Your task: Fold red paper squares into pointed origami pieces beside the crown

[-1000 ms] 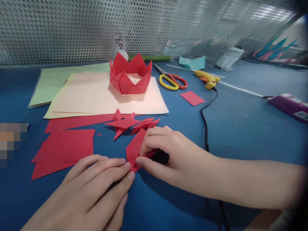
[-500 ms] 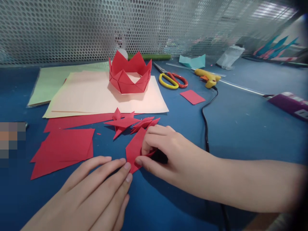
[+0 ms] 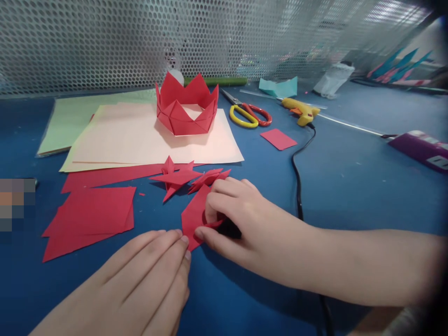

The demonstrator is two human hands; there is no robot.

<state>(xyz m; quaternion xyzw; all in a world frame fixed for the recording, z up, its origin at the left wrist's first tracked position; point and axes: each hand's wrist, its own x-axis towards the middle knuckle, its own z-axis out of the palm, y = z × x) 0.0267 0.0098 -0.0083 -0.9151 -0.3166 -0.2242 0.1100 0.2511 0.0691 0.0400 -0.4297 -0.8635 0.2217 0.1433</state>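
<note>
Head view: the fingers of the left hand have been drawn closer together since a second ago, and their tips are pressed on the near edge of the folded red paper; steadier anchoring is suggested. A flap is apparently pinched by the right hand, though its fingertips are partly hidden. Movement is bounded by red sheets at left, folded pieces ahead and the black cord; wider room is offered by the tabletop rightward.
</note>
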